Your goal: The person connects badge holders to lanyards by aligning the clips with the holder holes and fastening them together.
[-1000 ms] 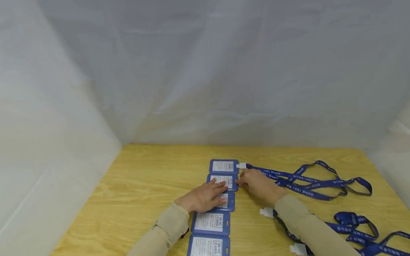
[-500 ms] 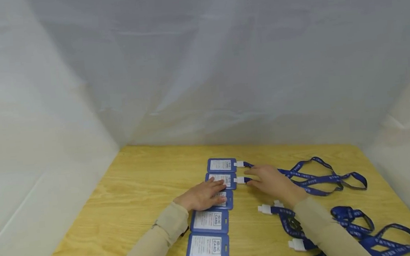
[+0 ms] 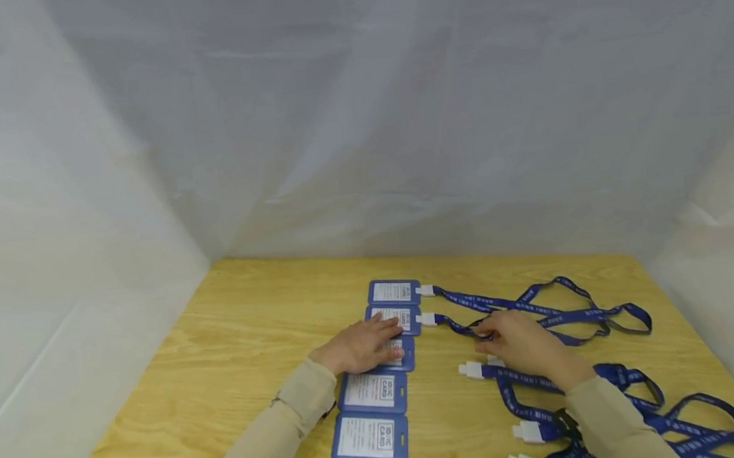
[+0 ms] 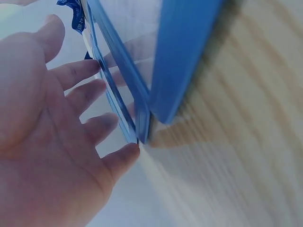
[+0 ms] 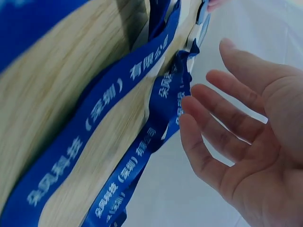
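Observation:
A column of blue card holders [image 3: 373, 392] with white inserts lies flat on the table. My left hand [image 3: 360, 345] rests with spread fingers over the second and third holders from the back; its straight fingers [image 4: 94, 94] touch their faces in the left wrist view. White clips join the back two holders to blue lanyards; the second holder's clip [image 3: 428, 319] sits at its slotted edge. My right hand [image 3: 523, 342] is over the strap of that second lanyard [image 3: 457, 326]. Its fingers [image 5: 222, 113] are loosely bent beside the printed straps and hold nothing in the right wrist view.
Further blue lanyards [image 3: 693, 422] lie looped at the front right, their white clips [image 3: 528, 431] pointing left toward the holders. The wooden table [image 3: 240, 339] is enclosed by pale sheeting [image 3: 358, 115] at the back and sides.
My right hand has moved right and toward me from the second holder's edge, uncovering a lanyard clip joined there. My left hand has stayed on the holders. The head view has shifted slightly.

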Action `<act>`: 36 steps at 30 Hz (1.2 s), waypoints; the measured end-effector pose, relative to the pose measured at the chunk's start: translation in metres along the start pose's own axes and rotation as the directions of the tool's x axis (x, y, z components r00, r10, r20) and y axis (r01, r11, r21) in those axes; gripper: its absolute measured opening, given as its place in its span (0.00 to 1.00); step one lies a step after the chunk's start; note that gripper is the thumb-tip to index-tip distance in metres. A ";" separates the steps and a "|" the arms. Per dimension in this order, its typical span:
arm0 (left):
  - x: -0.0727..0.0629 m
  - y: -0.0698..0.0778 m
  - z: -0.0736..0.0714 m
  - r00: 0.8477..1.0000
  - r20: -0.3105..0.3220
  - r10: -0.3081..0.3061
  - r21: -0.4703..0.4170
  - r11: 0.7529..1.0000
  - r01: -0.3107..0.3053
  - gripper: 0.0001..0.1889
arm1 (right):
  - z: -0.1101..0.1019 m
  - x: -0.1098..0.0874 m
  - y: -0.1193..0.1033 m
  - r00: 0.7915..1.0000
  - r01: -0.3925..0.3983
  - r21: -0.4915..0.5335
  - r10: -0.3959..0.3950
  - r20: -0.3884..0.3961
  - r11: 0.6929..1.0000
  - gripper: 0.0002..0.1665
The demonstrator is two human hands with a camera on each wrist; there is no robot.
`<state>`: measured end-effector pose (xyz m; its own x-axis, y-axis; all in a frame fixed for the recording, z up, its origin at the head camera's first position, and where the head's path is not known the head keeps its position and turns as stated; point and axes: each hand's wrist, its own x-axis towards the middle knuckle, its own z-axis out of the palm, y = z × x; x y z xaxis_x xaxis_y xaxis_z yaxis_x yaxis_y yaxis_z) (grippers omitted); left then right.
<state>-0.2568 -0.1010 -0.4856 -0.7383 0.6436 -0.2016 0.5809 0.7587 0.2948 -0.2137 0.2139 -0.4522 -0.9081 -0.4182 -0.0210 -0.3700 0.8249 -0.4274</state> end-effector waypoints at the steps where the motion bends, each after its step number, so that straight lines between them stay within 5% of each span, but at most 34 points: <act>1: 0.000 0.000 -0.001 1.000 -0.004 0.001 0.008 1.000 -0.001 0.33 | 0.000 -0.001 0.001 1.000 0.016 0.004 -0.016 -0.003 1.000 0.20; 6: -0.002 0.005 -0.009 1.000 -0.024 0.010 0.038 0.999 -0.009 0.34 | 0.006 -0.001 0.004 0.993 0.116 -0.053 -0.115 0.031 0.992 0.21; 12: -0.004 0.013 -0.015 0.999 -0.034 0.025 0.036 0.999 -0.024 0.34 | 0.019 0.004 0.000 0.990 0.069 -0.109 -0.054 0.129 0.992 0.19; 25: -0.010 0.020 -0.004 0.998 -0.046 0.041 0.022 0.999 -0.040 0.33 | 0.026 -0.007 0.002 0.990 0.079 -0.091 -0.067 0.126 0.993 0.10; 36: -0.017 0.018 -0.007 0.997 -0.072 0.035 0.055 0.998 -0.031 0.32 | 0.002 -0.002 -0.002 0.997 0.070 -0.088 -0.067 0.034 0.994 0.12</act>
<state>-0.2366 -0.0991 -0.4707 -0.7402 0.6610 -0.1231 0.6217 0.7426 0.2491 -0.2109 0.2119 -0.4527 -0.8742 -0.4850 -0.0231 -0.4481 0.8241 -0.3466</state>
